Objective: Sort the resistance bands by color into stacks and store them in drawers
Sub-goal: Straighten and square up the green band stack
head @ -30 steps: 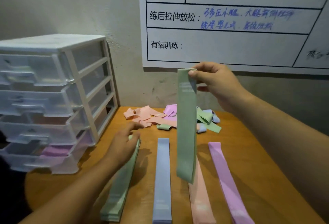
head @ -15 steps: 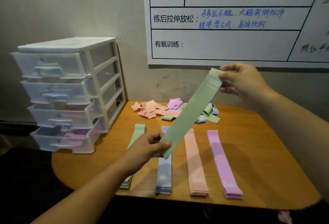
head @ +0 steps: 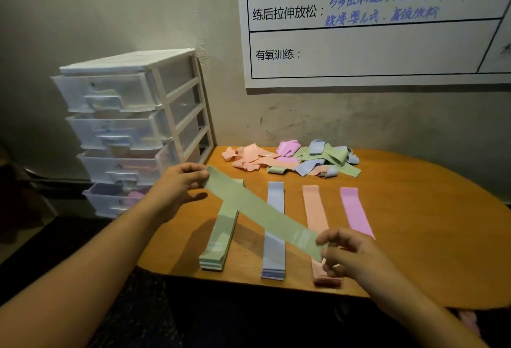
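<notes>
"What have you got hold of?"

"A flat pale-green resistance band [head: 260, 212], held slantwise in the air. My left hand [head: 177, 184] pinches its far end and my right hand [head: 351, 256] pinches the near end, fingers closed on it at both. It hangs across the green stack [head: 221, 234] and the blue stack [head: 274, 231]."

"How far along are you?"

"Partway, I'd judge. Four flat stacks lie side by side on the round wooden table [head: 414, 209], with the peach stack [head: 315, 215] and the lilac stack [head: 355, 212] to the right. Behind them a tangled heap of loose bands [head: 293, 161] is unsorted (all four colours in it). The white plastic drawer unit [head: 132, 126] stands at the left; some colour shows through its fronts, but these stacks aren't stored yet."
</notes>
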